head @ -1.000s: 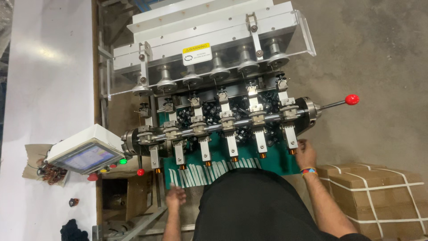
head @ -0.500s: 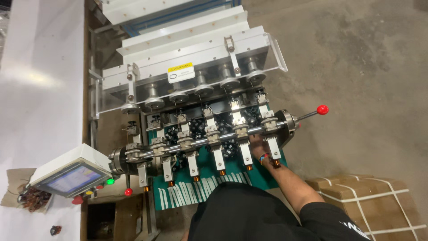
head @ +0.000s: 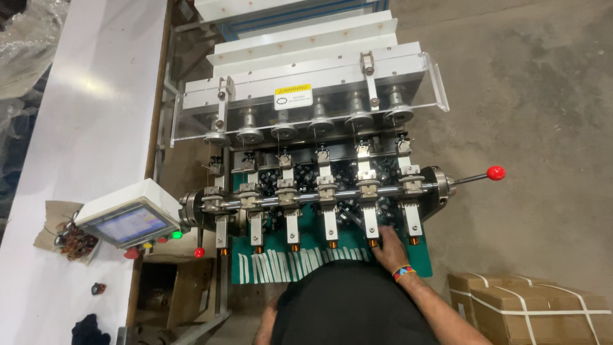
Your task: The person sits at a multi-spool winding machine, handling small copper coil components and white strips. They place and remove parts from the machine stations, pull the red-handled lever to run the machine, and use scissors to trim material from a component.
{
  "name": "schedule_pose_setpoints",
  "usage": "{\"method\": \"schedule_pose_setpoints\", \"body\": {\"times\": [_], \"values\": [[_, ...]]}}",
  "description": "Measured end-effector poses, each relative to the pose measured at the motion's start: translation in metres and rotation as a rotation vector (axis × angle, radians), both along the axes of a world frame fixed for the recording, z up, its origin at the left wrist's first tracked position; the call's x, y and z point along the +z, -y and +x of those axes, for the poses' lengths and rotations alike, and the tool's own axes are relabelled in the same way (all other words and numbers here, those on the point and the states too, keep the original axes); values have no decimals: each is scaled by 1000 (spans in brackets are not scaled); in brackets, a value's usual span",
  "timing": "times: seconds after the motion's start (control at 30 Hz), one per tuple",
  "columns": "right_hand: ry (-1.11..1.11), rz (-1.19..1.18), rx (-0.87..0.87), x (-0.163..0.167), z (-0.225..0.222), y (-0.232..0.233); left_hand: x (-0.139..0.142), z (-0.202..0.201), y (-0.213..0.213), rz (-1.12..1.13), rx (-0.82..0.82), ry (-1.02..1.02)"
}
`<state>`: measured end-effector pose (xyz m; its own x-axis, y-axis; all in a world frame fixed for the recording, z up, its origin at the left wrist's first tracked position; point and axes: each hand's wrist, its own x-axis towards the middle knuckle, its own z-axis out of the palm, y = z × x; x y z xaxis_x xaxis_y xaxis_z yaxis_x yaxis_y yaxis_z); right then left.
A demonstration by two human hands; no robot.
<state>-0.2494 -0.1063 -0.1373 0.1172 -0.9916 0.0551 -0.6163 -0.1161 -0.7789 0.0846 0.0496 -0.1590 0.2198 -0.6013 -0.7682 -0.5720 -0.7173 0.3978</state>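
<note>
Head view, looking down on a multi-spindle winding machine (head: 319,191) of grey metal with six arms along a horizontal shaft.

Right hand (head: 389,249): reaches forward onto the green mat (head: 418,262) at the machine's front edge, fingers loosely spread around the small copper-coloured bobbin (head: 373,243) at the tip of the fifth arm from the left. Fingertips are at or touching it; whether they actually pinch it cannot be told. A multicoloured wristband (head: 402,273) is on this wrist.

Left hand: not visible; only an elbow shows at the lower edge, the hand hidden behind the dark-shirted torso.

Handling judgement: the bobbin looks small, light and rigid, with fine wire that would be fragile. Best taken by its sides between thumb and forefinger, clear of the winding.

Surroundings: a row of white strips (head: 287,265) lies on the mat just left of the hand. A red-knobbed lever (head: 495,172) juts from the shaft's right end. A white-cased touchscreen control panel (head: 131,220) with coloured buttons sits at the left. Strapped cardboard boxes (head: 530,310) stand on the concrete floor at the lower right.
</note>
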Motion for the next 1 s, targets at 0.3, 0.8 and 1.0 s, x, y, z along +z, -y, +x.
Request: {"method": "schedule_pose_setpoints", "body": {"times": [0.3, 0.8, 1.0], "values": [[28, 276, 110, -14, 13, -29, -2, -10, 9, -10, -192, 65], [169, 451, 278, -3, 40, -25, -4, -7, 15, 128, -114, -48], [147, 462, 231, -9, 44, -30, -1, -5, 13, 73, -193, -59]]}}
